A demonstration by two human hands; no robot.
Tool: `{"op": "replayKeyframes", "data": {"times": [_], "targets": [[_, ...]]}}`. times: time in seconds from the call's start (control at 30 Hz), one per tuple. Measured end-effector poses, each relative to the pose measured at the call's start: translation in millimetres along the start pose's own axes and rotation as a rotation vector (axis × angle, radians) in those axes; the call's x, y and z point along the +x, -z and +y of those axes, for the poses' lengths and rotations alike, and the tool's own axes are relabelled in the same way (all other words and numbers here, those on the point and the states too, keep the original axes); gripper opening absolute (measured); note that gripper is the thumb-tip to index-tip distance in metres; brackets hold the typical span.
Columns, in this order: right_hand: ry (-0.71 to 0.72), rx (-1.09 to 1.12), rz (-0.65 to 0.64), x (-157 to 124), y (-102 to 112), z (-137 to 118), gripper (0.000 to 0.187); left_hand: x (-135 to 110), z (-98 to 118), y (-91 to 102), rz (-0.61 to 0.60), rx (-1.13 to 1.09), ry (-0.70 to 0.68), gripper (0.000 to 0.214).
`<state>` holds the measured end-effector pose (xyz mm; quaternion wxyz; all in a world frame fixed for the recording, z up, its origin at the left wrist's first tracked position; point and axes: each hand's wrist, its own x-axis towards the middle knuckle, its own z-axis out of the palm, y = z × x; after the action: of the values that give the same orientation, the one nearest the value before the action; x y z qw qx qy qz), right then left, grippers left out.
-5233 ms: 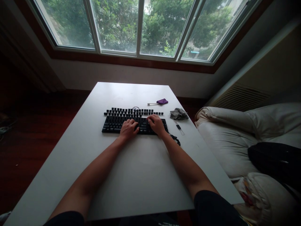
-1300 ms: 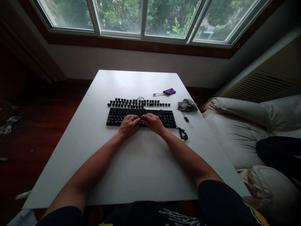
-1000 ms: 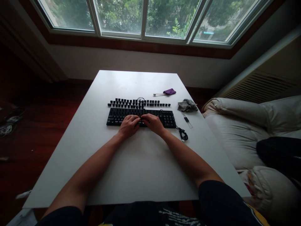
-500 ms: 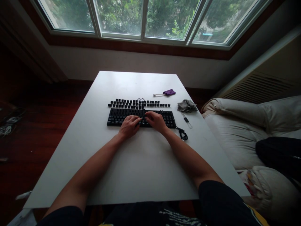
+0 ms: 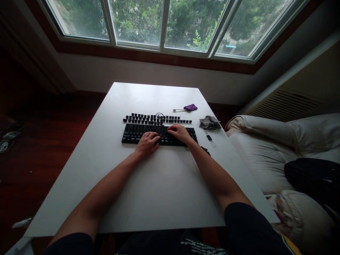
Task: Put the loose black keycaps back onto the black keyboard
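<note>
A black keyboard [image 5: 131, 133] lies on the white table [image 5: 159, 187]. A row of loose black keycaps [image 5: 148, 119] runs just behind it. My left hand [image 5: 146, 143] rests on the keyboard's front middle, its fingers bent and lying on the keys, holding nothing. My right hand [image 5: 181, 133] sits over the right half of the keyboard. Its fingers are bunched together and press down on the keys, and what is under the fingertips is hidden.
A purple cloth [image 5: 190, 107] with a small stick lies behind the keycaps. A crumpled grey cloth [image 5: 209, 122], a small tool [image 5: 209, 138] and a black cable [image 5: 205, 151] lie to the right. A white sofa [image 5: 265, 152] with a black item [image 5: 313, 177] adjoins the table.
My right hand has moved to the right and slightly back along the keyboard. My left hand has stayed near the middle. The camera has tilted a little.
</note>
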<state>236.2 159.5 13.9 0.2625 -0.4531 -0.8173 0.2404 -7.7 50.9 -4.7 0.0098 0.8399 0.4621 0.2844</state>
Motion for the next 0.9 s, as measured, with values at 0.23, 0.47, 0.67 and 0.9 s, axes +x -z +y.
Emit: {"op": "replayKeyframes", "data": {"times": [0.23,0.47,0.67,0.9], "targets": [[0.034,-0.019,-0.009,-0.3,-4.8,-9.1,0.012,0.1,0.9,1.8,0.006,0.002,0.001,0.035],[0.040,-0.099,0.010,-0.4,-11.4,-8.2,0.010,-0.1,1.1,2.3,-0.005,0.013,-0.006,0.034],[0.138,-0.144,0.101,-7.8,-19.2,-4.6,0.010,0.3,0.2,1.3,-0.003,0.006,0.008,0.036],[0.146,-0.154,0.113,-9.3,-23.9,-3.1,0.009,0.5,-1.1,0.7,-0.005,0.001,0.007,0.036]]}}
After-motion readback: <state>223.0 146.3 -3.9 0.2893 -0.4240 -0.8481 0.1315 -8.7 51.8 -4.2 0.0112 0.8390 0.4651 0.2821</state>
